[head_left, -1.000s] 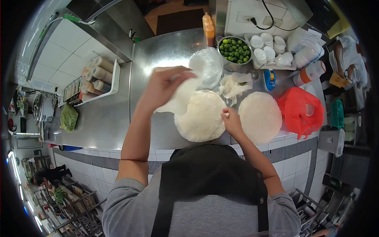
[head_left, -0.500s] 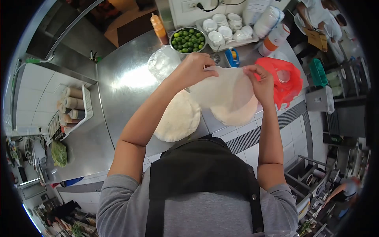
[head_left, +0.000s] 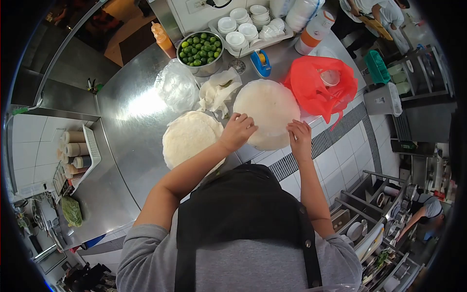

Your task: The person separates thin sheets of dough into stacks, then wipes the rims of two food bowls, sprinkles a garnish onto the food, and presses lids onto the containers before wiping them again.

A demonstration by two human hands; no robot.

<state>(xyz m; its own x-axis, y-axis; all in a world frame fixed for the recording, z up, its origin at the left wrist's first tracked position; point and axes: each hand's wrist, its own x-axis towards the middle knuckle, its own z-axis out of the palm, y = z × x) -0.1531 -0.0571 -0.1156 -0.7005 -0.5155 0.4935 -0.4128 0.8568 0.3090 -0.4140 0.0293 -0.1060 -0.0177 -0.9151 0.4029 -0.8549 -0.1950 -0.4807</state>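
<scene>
A translucent round sheet (head_left: 267, 104) lies spread over a pale round stack on the steel counter, its near edge between my hands. At the sheet's left edge, my left hand (head_left: 239, 131) has its fingers curled in and closed on it. My right hand (head_left: 299, 140) pinches the right edge. Left of my left hand sits a second stack of pale, flat dough rounds (head_left: 192, 138), partly hidden by my forearm. Behind it are a crumpled off-white sheet (head_left: 219, 91) and a clear plastic bag (head_left: 176, 86).
A red plastic bag (head_left: 311, 92) with a cup lies right of the sheet. Behind stand a bowl of limes (head_left: 200, 49), a blue tape dispenser (head_left: 261, 63), stacked white dishes (head_left: 236, 40) and an orange bottle (head_left: 163, 40). Other people (head_left: 374, 19) stand at the upper right.
The translucent sheet, held up between both hands before, now lies down over the right stack. Both hands have come lower and nearer my body. The crumpled sheet behind has come into view.
</scene>
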